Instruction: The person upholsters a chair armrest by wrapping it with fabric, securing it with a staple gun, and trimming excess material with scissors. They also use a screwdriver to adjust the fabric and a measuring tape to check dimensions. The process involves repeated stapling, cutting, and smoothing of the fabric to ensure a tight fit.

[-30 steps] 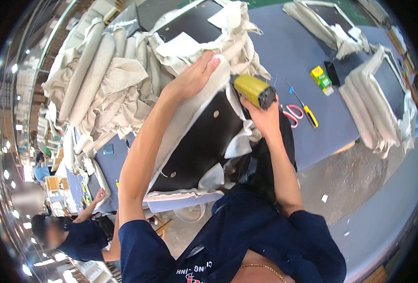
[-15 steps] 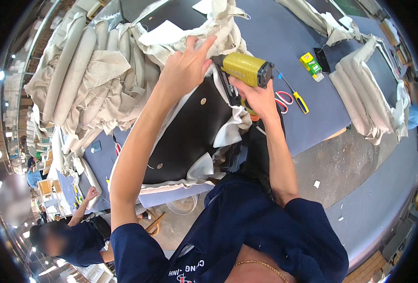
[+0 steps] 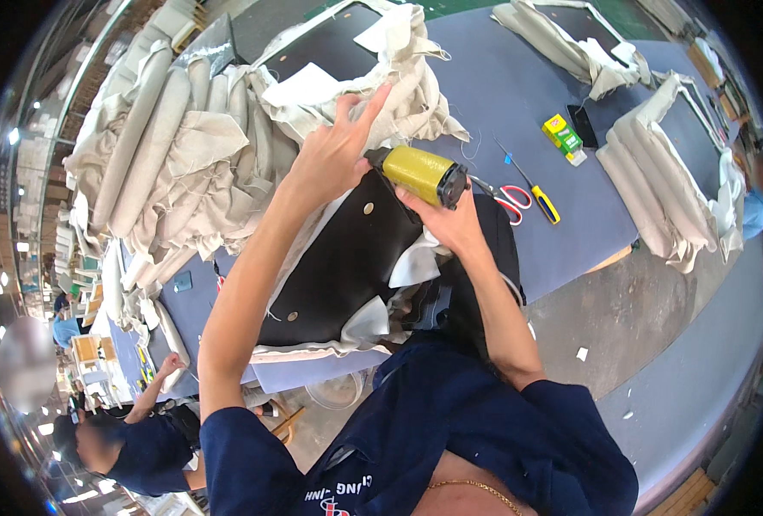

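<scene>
My right hand [image 3: 447, 222] is wrapped round the handle of a yellow and black staple gun [image 3: 418, 175], its nose close to my left thumb. My left hand [image 3: 332, 156] lies at the far edge of a dark-backed upholstered panel [image 3: 334, 249], its index finger stretched out and other fingers partly hidden. Beige fabric [image 3: 412, 95] bunches just beyond my fingers. White fabric flaps [image 3: 414, 265] fold over the panel's right side. The gun's tip and the spot below it are hidden.
Red-handled scissors [image 3: 512, 205], a yellow screwdriver [image 3: 543, 203], a green and yellow box [image 3: 564, 138] and a black phone [image 3: 582, 125] lie on the blue-grey table [image 3: 571, 236]. Beige padded pieces [image 3: 153, 146] pile up at left, with another cushion [image 3: 657, 168] at right. A co-worker [image 3: 145, 451] stands lower left.
The staple gun in my right hand has moved left and nearer to me, towards the left thumb. My left hand holds nearly the same pose at the panel edge. The view has shifted slightly.
</scene>
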A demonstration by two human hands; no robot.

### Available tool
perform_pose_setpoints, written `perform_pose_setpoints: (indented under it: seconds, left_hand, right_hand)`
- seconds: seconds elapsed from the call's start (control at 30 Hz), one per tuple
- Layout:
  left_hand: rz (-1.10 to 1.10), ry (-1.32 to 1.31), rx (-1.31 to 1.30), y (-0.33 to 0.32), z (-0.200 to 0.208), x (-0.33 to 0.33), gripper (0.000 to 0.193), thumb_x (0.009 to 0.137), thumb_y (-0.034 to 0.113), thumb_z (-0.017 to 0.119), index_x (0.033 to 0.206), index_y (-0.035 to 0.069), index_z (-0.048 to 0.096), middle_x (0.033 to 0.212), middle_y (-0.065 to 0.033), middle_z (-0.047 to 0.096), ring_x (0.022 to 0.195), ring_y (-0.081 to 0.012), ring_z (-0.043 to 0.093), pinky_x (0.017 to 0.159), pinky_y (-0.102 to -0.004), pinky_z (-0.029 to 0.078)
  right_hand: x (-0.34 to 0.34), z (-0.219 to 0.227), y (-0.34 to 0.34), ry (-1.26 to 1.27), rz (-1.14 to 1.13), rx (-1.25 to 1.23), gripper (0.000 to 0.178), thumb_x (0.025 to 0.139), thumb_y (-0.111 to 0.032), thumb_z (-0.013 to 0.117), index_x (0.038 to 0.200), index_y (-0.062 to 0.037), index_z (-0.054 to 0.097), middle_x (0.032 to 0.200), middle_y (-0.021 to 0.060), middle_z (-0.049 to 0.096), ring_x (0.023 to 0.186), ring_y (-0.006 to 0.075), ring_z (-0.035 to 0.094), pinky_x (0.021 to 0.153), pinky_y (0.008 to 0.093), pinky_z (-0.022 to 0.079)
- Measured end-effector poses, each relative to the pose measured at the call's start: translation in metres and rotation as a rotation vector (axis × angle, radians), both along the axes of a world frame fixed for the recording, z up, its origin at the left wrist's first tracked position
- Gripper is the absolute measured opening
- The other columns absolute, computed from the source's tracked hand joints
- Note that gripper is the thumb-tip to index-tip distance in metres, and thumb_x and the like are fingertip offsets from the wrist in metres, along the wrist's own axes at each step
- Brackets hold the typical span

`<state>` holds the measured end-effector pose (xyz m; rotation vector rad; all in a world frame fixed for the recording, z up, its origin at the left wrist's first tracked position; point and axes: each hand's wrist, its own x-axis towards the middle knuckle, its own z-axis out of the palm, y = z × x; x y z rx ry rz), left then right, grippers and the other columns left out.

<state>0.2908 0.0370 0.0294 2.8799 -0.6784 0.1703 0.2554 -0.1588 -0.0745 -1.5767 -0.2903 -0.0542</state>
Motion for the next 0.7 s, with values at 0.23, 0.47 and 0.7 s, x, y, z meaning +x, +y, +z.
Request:
perform_pose_setpoints:
  seconds: [0.23, 0.47, 0.7]
  left_hand:
    - [0.02, 0.624, -0.667, 0.062, -0.004, 0.026, 0.061, 0.104, 0.04, 0.056, 0.153, 0.006, 0.043, 0.148, -0.0107, 0.052, 0.118, -0.0196, 0.061, 0.103, -0.0345, 0.046]
    - [0.43, 0.79, -0.812, 0.084, -0.014, -0.01, 0.074, 0.107, 0.06, 0.032, 0.149, 0.002, 0.048, 0.15, -0.0128, 0.051, 0.13, -0.0211, 0.054, 0.112, -0.0331, 0.039]
    - [0.417, 0.204, -0.207, 0.059, -0.007, -0.043, 0.064, 0.107, 0.05, 0.037, 0.158, 0.01, 0.03, 0.144, -0.0268, 0.051, 0.117, -0.0436, 0.06, 0.1, -0.0493, 0.048]
  right_hand:
    - [-0.011, 0.01, -0.005, 0.055, -0.058, 0.083, 0.033, 0.082, -0.019, 0.086, 0.104, 0.0023, 0.073, 0.096, 0.0097, 0.076, 0.088, 0.0167, 0.072, 0.083, 0.0318, 0.055]
    - [-0.019, 0.012, 0.029, -0.079, -0.084, 0.015, 0.029, 0.084, -0.018, 0.084, 0.1, 0.0034, 0.073, 0.09, 0.011, 0.075, 0.081, 0.0182, 0.071, 0.077, 0.0328, 0.055]
    - [-0.009, 0.007, 0.034, 0.049, 0.022, -0.001, 0.029, 0.083, -0.016, 0.083, 0.104, 0.0022, 0.073, 0.095, 0.011, 0.076, 0.09, 0.0199, 0.072, 0.083, 0.0331, 0.055]
